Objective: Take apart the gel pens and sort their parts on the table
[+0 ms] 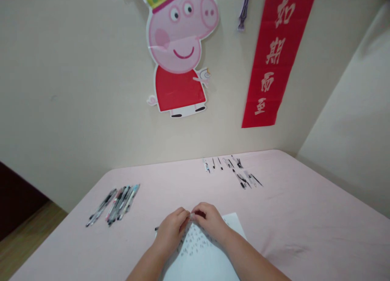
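Observation:
My left hand (171, 228) and my right hand (210, 221) meet over a white sheet of paper (201, 256) with small scribbles on it. Both hands have their fingers pinched together around a small thin object (191, 216), too small to name. A dark pen end (156, 229) pokes out just left of my left hand. A row of several assembled pens (117, 203) lies to the left on the pink table (304, 216). Loose pen parts (234, 171) are scattered at the far side, right of centre.
The table stands against a beige wall with a cartoon pig cut-out (181, 53) and a red banner (274, 57) with characters. A wooden floor (27, 240) shows at the lower left, beyond the table's left edge.

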Demonstrator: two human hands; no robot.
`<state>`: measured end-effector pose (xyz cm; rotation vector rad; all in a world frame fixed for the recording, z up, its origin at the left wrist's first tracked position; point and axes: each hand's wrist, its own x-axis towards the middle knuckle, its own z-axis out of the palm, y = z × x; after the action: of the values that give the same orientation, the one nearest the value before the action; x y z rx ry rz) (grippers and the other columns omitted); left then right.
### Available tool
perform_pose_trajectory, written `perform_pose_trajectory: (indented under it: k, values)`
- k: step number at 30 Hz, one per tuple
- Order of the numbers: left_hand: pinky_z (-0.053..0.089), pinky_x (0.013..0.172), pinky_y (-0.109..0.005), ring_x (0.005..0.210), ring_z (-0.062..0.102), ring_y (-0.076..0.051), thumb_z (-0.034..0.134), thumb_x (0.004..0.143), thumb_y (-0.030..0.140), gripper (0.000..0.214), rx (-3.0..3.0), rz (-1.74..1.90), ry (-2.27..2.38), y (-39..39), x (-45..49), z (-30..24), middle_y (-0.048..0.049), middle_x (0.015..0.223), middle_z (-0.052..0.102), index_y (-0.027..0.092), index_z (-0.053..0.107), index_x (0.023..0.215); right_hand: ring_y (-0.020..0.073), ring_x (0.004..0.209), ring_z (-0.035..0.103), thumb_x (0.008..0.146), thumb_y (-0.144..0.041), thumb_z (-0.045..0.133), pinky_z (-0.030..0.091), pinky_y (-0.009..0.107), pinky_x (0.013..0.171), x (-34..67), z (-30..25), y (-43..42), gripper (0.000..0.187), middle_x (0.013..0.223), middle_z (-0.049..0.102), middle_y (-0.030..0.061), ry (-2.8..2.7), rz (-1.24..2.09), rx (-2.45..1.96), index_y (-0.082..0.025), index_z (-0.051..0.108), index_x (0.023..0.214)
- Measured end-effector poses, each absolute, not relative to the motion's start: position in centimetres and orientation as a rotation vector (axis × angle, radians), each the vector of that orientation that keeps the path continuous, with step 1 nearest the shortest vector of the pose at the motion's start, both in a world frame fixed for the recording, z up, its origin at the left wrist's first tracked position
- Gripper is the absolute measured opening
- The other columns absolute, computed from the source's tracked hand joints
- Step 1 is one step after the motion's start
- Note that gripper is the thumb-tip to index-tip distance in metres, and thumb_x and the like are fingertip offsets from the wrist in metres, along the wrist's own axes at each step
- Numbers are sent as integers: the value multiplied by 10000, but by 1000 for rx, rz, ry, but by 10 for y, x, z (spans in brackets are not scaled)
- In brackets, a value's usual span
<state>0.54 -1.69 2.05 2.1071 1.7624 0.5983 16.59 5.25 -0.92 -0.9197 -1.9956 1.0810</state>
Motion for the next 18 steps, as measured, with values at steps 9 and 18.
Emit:
perform_pose_trajectory:
  k: [9, 18]
  values:
    - [392, 696, -232, 806, 585, -160, 367, 910, 214, 227, 2117, 573, 1773, -16, 5, 21, -39, 863, 607, 207, 587, 851, 136, 695, 573, 726, -100, 621, 438, 232, 672, 166, -6, 51, 122, 727, 647, 4, -1977, 1097, -928, -181, 707, 758]
    - [386, 682, -229, 794, 587, -154, 374, 895, 192, 225, 2108, 562, 1800, -16, 7, 23, -31, 852, 610, 210, 590, 838, 132, 684, 559, 727, -99, 603, 428, 231, 663, 165, -7, 52, 129, 718, 641, 0, -1965, 1116, -923, -176, 701, 759]
